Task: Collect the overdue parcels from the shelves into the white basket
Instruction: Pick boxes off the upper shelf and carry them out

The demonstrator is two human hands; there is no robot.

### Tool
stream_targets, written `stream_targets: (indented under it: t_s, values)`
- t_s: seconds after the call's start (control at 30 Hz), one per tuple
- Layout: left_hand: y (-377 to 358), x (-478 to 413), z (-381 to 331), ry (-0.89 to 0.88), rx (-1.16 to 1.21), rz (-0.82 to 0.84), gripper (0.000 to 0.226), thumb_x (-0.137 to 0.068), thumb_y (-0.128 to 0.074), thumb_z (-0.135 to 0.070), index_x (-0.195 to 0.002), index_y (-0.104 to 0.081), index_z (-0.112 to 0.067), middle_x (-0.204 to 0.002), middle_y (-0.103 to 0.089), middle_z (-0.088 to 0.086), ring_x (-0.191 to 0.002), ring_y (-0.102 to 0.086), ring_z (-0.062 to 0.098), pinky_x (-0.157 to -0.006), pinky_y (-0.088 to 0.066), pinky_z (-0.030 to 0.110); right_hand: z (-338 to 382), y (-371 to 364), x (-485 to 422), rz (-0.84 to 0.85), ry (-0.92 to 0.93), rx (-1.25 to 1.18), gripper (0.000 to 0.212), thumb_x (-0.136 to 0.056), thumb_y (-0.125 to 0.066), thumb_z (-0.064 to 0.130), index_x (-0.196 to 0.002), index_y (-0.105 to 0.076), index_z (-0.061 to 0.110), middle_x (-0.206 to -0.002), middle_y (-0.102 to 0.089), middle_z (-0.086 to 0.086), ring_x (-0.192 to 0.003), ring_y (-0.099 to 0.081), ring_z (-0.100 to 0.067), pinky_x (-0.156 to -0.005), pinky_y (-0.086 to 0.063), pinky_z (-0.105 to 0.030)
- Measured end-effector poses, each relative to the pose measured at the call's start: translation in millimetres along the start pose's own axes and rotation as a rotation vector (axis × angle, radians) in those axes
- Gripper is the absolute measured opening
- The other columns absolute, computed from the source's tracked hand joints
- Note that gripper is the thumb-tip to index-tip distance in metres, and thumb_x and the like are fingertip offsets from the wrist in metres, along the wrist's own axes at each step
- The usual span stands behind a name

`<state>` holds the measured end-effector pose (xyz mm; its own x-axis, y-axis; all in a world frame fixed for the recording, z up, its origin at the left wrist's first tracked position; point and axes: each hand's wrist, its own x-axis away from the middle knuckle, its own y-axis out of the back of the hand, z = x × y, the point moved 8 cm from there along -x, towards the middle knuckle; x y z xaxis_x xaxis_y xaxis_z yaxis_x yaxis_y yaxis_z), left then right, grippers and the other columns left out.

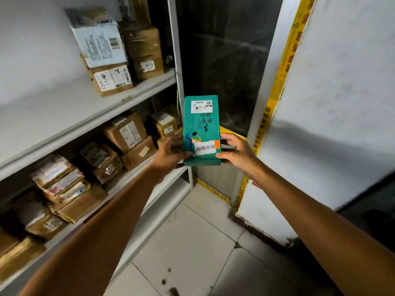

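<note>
A green parcel (202, 129) is held upright at the centre of the view, clear of the shelves (119, 103), which lie at 9 o'clock. Its lower end is gripped from both sides: the left hand (171, 153) is closed on the left edge and the right hand (237, 152) on the right edge, fingers (226, 138) wrapped behind. A white label is seen between the thumbs. Brown cardboard boxes (126, 133) are stacked on the shelves. The white basket is not seen.
</note>
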<state>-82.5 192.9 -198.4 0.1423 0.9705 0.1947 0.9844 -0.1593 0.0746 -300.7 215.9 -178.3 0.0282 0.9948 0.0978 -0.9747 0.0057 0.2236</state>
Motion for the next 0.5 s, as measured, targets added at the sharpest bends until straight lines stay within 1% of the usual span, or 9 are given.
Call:
stream_targets:
  t_s: [0.03,0.1,0.23,0.3,0.37,0.47,0.5]
  values:
    - [-10.6,-3.8,1.2,0.005,-0.001,0.036,0.053,-0.085,-0.075,-0.005,-0.129,-0.053,-0.026,-0.131,-0.058,0.003,-0.113,-0.064,0.026,-0.079,-0.062,0.039,-6.4,8.8,2.0,-0.026,-0.018,-0.014,0.065,-0.081,-0.075,0.0,-0.137,-0.051,0.021,-0.145,-0.046,-0.007,-0.133,-0.047,-0.022,-0.09,-0.057,-0.044]
    - [-28.7,-11.0,4.2,0.029,-0.012,0.091,0.052,-0.087,-0.072,-0.004,-0.129,-0.052,-0.027,-0.131,-0.056,0.002,-0.115,-0.062,0.025,-0.087,-0.059,0.047,-17.1,23.7,8.1,-0.064,-0.051,-0.045,0.066,-0.081,-0.075,0.0,-0.138,-0.05,0.022,-0.143,-0.047,-0.006,-0.129,-0.05,-0.023,-0.087,-0.058,-0.042]
    - [-61.2,-24.2,7.3,0.031,-0.043,0.205,0.053,-0.088,-0.071,-0.005,-0.132,-0.05,-0.026,-0.127,-0.057,0.0,-0.115,-0.061,0.024,-0.093,-0.057,0.048,-35.2,43.4,22.5,-0.092,-0.061,-0.15,0.058,-0.083,-0.072,-0.002,-0.133,-0.05,0.019,-0.128,-0.059,0.0,-0.117,-0.059,-0.024,-0.078,-0.061,-0.033]
    - [-76.1,-29.2,11.1,0.025,-0.058,0.269,0.052,-0.089,-0.07,-0.005,-0.132,-0.049,-0.025,-0.123,-0.058,-0.002,-0.113,-0.061,0.022,-0.092,-0.057,0.045,-44.5,51.7,31.1,-0.137,-0.08,-0.165,0.056,-0.084,-0.071,-0.003,-0.131,-0.051,0.018,-0.126,-0.062,-0.002,-0.116,-0.061,-0.026,-0.08,-0.061,-0.035]
    - [-88.7,-32.9,12.8,0.007,-0.079,0.328,0.05,-0.089,-0.069,-0.004,-0.129,-0.049,-0.025,-0.124,-0.059,0.0,-0.112,-0.061,0.022,-0.088,-0.058,0.041,-52.4,56.6,39.7,-0.189,-0.102,-0.182,0.054,-0.085,-0.069,-0.006,-0.13,-0.051,0.018,-0.125,-0.063,-0.004,-0.114,-0.063,-0.025,-0.082,-0.061,-0.039]
    - [-102.9,-38.1,19.3,-0.016,-0.122,0.437,0.049,-0.089,-0.069,-0.004,-0.129,-0.049,-0.026,-0.123,-0.061,0.0,-0.112,-0.061,0.023,-0.086,-0.058,0.041,-60.6,57.2,59.5,-0.306,-0.151,-0.223,0.052,-0.086,-0.066,-0.008,-0.128,-0.053,0.018,-0.121,-0.065,-0.002,-0.107,-0.066,-0.021,-0.074,-0.061,-0.031]
    - [-107.0,-38.8,22.4,-0.017,-0.133,0.472,0.049,-0.09,-0.069,-0.004,-0.129,-0.048,-0.026,-0.123,-0.061,-0.001,-0.113,-0.061,0.023,-0.086,-0.058,0.041,-63.3,55.8,66.0,-0.335,-0.164,-0.235,0.051,-0.086,-0.066,-0.008,-0.128,-0.053,0.019,-0.121,-0.064,-0.001,-0.107,-0.066,-0.021,-0.075,-0.061,-0.031]
